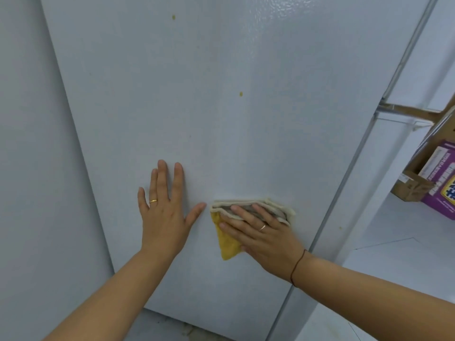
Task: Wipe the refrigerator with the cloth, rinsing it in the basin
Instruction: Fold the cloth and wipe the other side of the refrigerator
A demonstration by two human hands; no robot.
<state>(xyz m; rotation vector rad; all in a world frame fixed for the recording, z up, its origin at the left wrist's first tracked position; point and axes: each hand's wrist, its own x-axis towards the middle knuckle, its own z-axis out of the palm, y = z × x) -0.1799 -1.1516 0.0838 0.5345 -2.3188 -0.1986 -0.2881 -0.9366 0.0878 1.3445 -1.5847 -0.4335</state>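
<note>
Head view. The white refrigerator [221, 119] panel filled most of the frame, its surface lightly textured. The left hand [163, 212] lay flat on the panel, fingers straight and spread, holding nothing; a gold ring [153, 201] showed on one finger. The right hand [266, 232] pressed the folded cloth [227, 242] against the panel with straight fingers, palm over its right part. The cloth sat low on the panel, just right of the left thumb tip; it was yellow on one face with grey and cream layers at its upper fold. A second ring [263, 227] and a dark wrist cord [296, 267] showed on the right arm. There were two yellowish spots on the panel above the hands: upper spot [173, 17] and lower spot [241, 94]. Far right, a purple box [443, 188] stood beside a cardboard box [411, 185].
</note>
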